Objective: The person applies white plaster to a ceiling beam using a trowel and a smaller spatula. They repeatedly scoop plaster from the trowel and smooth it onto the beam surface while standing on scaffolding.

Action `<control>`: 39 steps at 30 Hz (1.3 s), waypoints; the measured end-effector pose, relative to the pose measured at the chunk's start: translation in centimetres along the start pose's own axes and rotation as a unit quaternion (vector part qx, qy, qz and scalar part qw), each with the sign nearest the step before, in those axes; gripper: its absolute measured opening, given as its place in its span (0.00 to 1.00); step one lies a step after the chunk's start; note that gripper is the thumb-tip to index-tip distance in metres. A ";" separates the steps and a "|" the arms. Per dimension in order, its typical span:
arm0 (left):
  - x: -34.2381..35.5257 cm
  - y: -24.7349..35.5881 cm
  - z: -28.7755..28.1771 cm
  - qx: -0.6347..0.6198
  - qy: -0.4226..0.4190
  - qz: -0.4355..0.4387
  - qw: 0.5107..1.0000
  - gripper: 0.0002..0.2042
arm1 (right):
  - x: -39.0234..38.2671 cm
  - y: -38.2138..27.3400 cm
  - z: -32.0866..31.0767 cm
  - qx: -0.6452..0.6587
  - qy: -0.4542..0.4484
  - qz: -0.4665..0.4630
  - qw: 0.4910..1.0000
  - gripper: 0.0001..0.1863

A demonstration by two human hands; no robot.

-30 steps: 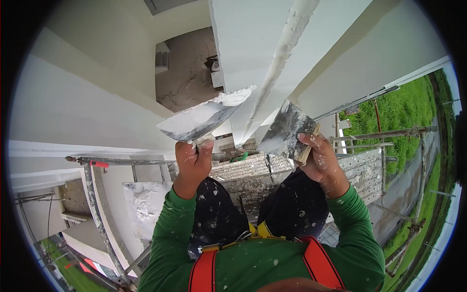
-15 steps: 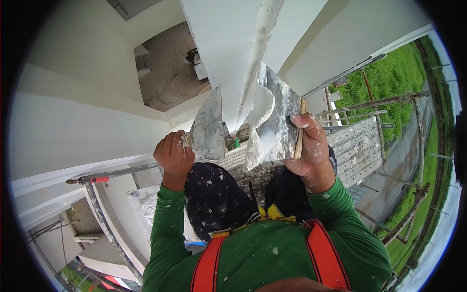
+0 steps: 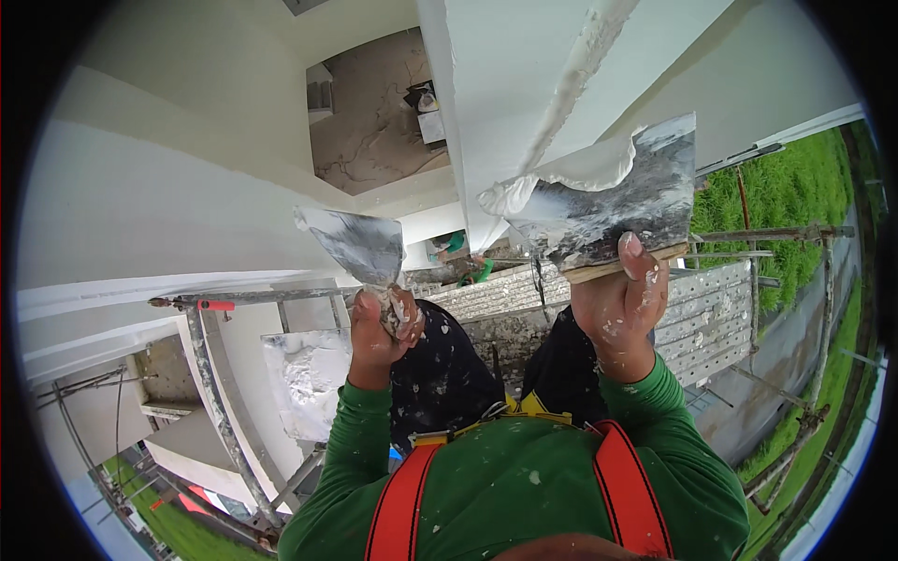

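Wide blade (image 3: 645, 206), putty (image 3: 603, 171) along far edge, open gap to scraper (image 3: 360, 245); right hand (image 3: 619, 304) clasps wooden edge (image 3: 587, 272), left hand (image 3: 382, 332) scraper.

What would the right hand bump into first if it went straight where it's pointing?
Held in the right hand, the flat, white-smeared metal blade leads; it would probably meet the smooth white wall first, though depth is unclear.

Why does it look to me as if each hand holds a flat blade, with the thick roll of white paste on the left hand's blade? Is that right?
Not quite: the thick roll of white paste is on the right hand's blade, as the head view shows. Each hand does hold a flat blade.
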State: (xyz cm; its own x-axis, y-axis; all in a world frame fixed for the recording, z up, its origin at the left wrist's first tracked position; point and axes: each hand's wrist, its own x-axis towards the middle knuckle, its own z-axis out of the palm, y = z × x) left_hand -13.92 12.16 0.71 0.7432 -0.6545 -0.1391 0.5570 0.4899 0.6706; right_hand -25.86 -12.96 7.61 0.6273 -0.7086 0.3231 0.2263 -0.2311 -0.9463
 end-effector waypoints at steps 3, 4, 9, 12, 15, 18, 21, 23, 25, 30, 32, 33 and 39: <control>0.3 -1.5 1.6 -0.036 -0.170 -0.037 0.984 0.28 | 0.3 -0.4 -0.1 -0.204 -0.039 -0.285 0.936 0.19; 0.6 -1.9 2.5 -0.052 -0.200 -0.050 0.977 0.30 | 1.1 -0.8 0.2 -0.206 -0.043 -0.333 0.919 0.19; 2.1 -3.6 4.4 -0.029 -0.271 -0.098 0.957 0.37 | 5.3 -6.1 2.5 0.032 -0.250 -0.349 0.903 0.19; 2.4 -7.1 1.6 -0.087 -0.133 -0.144 0.977 0.28 | 7.5 -7.2 4.5 0.056 -0.308 -0.520 0.795 0.20; 2.6 -8.2 0.4 -0.085 -0.084 -0.159 0.980 0.22 | 8.0 -6.8 4.1 -0.028 -0.325 -0.577 0.749 0.13; 1.4 -7.6 -0.9 0.009 -0.173 -0.098 0.980 0.22 | 8.3 -5.5 4.0 -0.067 -0.314 -0.585 0.745 0.14; -0.1 -6.7 -1.8 0.027 -0.236 -0.109 0.965 0.25 | 7.7 -4.2 1.8 -0.135 -0.346 -0.532 0.761 0.20; -0.6 -4.7 0.2 0.033 -0.230 -0.089 0.969 0.27 | 6.8 -2.4 0.1 -0.241 -0.375 -0.486 0.751 0.24; -1.1 -2.7 0.9 0.060 -0.215 -0.066 0.973 0.26 | 5.8 -1.5 -1.4 -0.311 -0.398 -0.397 0.766 0.21; 2.3 0.3 3.6 0.617 0.019 0.402 0.677 0.07 | -1.7 1.7 -3.7 0.197 -0.064 0.325 0.923 0.12; 2.6 0.4 2.0 0.687 0.030 0.372 0.623 0.08 | -2.4 0.6 -2.9 0.336 -0.033 0.496 0.800 0.13; 2.8 0.4 1.4 0.719 0.031 0.357 0.595 0.10 | -2.3 -0.8 -1.9 0.406 -0.066 0.537 0.736 0.15; 2.6 0.6 -0.6 0.745 -0.070 0.382 0.542 0.11 | -0.3 -0.4 -2.5 0.525 -0.082 0.509 0.678 0.17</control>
State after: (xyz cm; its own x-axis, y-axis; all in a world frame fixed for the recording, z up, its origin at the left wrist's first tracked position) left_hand -11.39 11.11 0.31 0.4531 -0.6761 0.5810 -0.8888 -0.2925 0.3528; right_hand -28.01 -14.34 7.85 0.9114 -0.0419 -0.4094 -0.0341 0.9837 -0.1765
